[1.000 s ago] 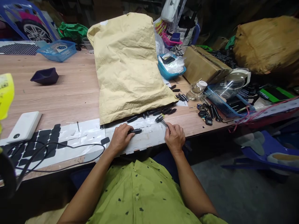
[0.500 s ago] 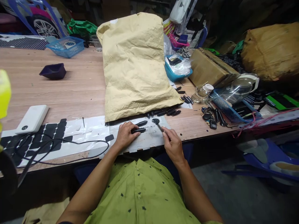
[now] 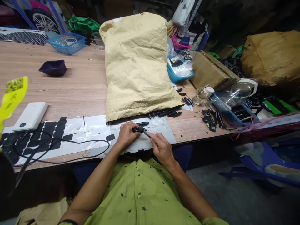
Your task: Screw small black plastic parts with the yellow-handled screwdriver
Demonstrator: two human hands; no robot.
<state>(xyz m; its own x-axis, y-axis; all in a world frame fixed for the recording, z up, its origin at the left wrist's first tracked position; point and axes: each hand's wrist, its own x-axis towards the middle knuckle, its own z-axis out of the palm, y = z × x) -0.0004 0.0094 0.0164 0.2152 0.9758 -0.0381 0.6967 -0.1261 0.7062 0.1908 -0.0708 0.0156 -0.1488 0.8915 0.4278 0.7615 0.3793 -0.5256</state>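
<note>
My left hand (image 3: 126, 134) rests on the grey sheet (image 3: 136, 145), its fingers closed round one end of a black elongated piece (image 3: 135, 130). In my right hand (image 3: 160, 147) is a slim tool with a dark rounded head (image 3: 140, 128) and a thin grey handle. The tool's head is at the black piece, close to the left fingertips; whether they touch I cannot tell. Another black elongated piece (image 3: 144, 123) lies just beyond. Several black pieces (image 3: 166, 112) like it are heaped at the lower edge of the large tan paper bag (image 3: 138, 62), which hides part of the heap.
To the left are a white power bank-like box (image 3: 31, 115), a looped black cable (image 3: 82, 143) and a sheet of black stickers (image 3: 48, 134). A dark tray (image 3: 53, 67) stands farther back. On the right are a clear bottle (image 3: 203, 94) and a blue basket (image 3: 219, 101).
My right hand has moved left with the tool, bringing its dark head to the black piece in my left hand. My left hand has barely moved.
</note>
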